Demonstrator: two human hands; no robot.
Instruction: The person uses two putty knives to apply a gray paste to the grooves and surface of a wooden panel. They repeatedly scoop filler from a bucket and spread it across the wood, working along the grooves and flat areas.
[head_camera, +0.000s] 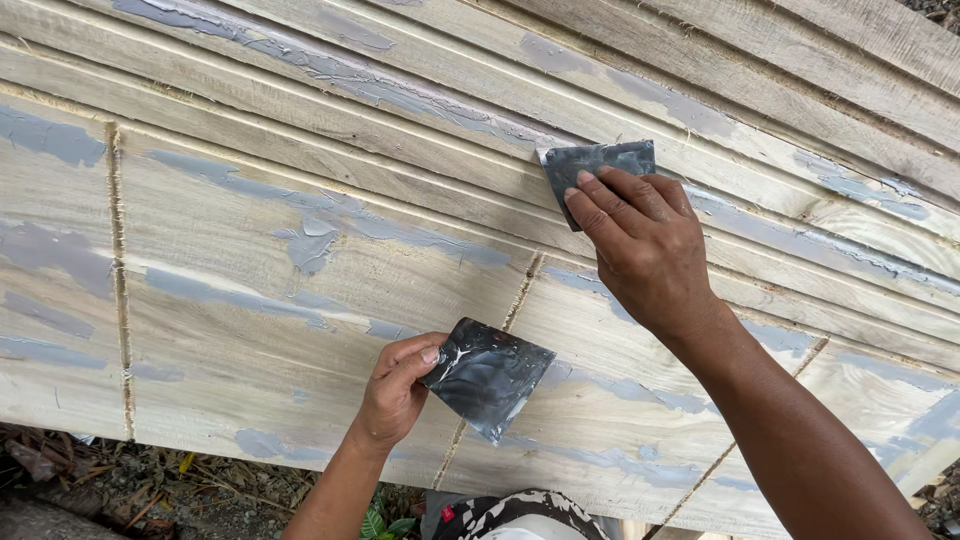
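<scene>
My right hand (645, 240) presses a flat grey scraper blade (600, 162) against a pale wooden panel (250, 300), at a groove between boards smeared with grey filler (330, 225). Fingers lie flat on the blade. Lower down, my left hand (397, 390) pinches the corner of a second square plate (490, 375), dark and coated with wet grey filler, held just in front of the panel's lower boards. Both forearms come up from the bottom of the view.
Grey filler patches run along many seams and cracks across the wooden panel. Below its lower edge lie soil, dry leaves (150, 490) and a small green plant (380, 520). A patterned cloth (510, 515) shows at the bottom centre.
</scene>
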